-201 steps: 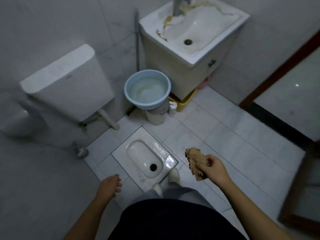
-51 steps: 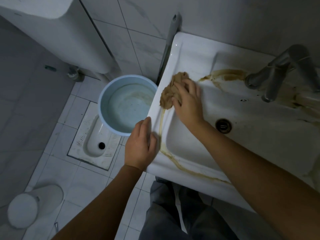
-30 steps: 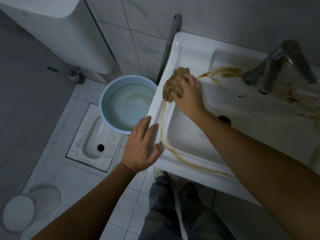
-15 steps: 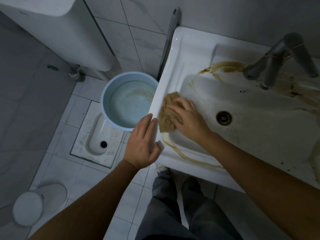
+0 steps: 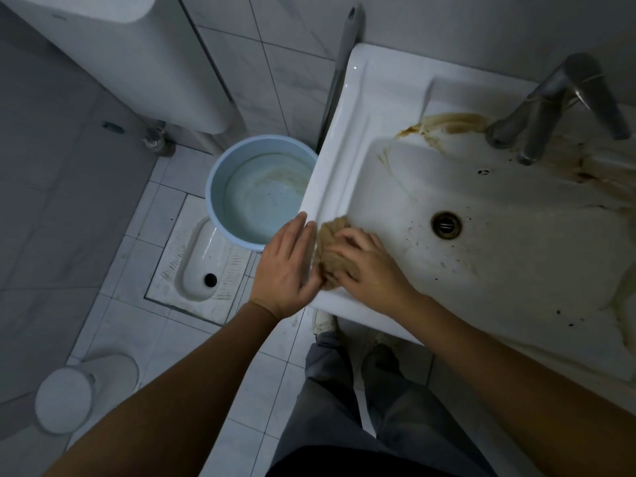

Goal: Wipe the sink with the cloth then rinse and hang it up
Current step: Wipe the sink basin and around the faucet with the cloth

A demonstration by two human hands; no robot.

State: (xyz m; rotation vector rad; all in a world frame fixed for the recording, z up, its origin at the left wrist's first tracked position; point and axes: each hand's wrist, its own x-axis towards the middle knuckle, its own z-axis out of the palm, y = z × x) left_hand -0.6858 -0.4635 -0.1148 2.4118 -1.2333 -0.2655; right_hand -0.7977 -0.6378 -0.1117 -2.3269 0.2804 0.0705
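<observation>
Fingers of the right hand (image 5: 370,270) lie slightly spread and flattened over a crumpled tan cloth (image 5: 332,256), pressing it against the lower left corner of the white sink (image 5: 347,139), where rim meets basin. Beside it, the left hand (image 5: 287,270) rests on the sink's outer edge, fingers straight and close together, its thumb side touching the cloth. Brown stains streak the ledge around the metal faucet (image 5: 550,108) at upper right, and dark specks dot the basin near the drain (image 5: 446,224). Left of the sink stands a light blue bucket (image 5: 220,187), with a squat toilet pan (image 5: 203,266) in the floor just below it in the frame.
</observation>
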